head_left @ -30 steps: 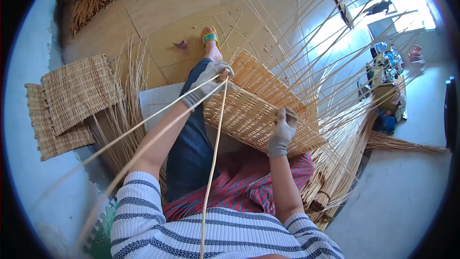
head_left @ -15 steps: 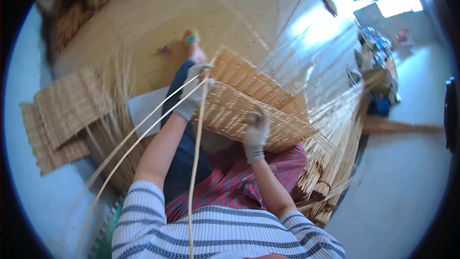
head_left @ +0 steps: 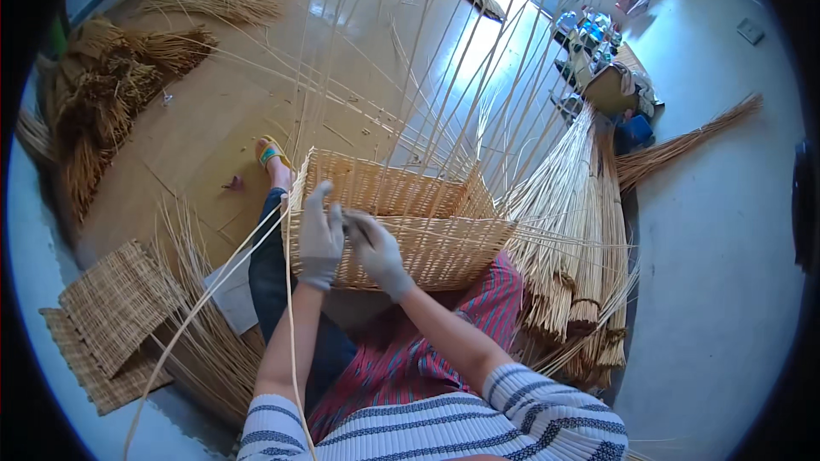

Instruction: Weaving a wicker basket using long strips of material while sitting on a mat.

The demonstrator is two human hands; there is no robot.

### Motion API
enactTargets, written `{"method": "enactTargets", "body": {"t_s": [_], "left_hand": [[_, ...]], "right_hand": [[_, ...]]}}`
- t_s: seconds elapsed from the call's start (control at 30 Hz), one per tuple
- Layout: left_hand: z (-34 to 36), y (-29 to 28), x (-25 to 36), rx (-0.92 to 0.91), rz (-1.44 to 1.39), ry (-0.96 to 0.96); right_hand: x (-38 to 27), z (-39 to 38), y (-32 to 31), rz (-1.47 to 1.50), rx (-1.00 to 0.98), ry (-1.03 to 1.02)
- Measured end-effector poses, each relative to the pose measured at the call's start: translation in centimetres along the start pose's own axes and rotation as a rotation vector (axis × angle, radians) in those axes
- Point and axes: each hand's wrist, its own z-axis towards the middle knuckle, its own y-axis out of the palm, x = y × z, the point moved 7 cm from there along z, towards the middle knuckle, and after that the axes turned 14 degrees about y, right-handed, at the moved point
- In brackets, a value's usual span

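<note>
A rectangular woven wicker basket (head_left: 436, 252) rests on my lap, its inside facing up, with long loose stakes rising from the far side. My left hand (head_left: 320, 243), in a grey-white glove, closes over the near rim toward the basket's left end. Right beside it, my gloved right hand (head_left: 380, 256) bends its fingers together at the same rim; whatever they pinch is hidden. Pale cane strands (head_left: 292, 324) run from the basket's left corner down past my left arm.
Bundles of pale cane (head_left: 559, 230) stand right of my lap. Flat woven panels (head_left: 115, 307) lie at the left, near loose stalks (head_left: 213, 350). Brown bundles (head_left: 102, 111) are piled far left. Assorted items (head_left: 598, 51) crowd the right wall.
The basket has turned and shifted left. My left hand moved from its far left corner down to the near rim, and my right hand moved left along the rim to meet it.
</note>
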Motion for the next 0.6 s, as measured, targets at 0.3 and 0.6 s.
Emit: {"method": "enactTargets", "body": {"t_s": [0.3, 0.6], "left_hand": [[-1.6, 4.6, -3.8, -0.371, -0.12, -0.625], [-0.1, 5.7, 4.6, -0.298, 0.383, 0.09]], "right_hand": [[-6.4, 8.2, -6.5, -0.526, 0.321, -0.244], [6.0, -0.7, -14.8, 0.471, 0.399, 0.51]]}}
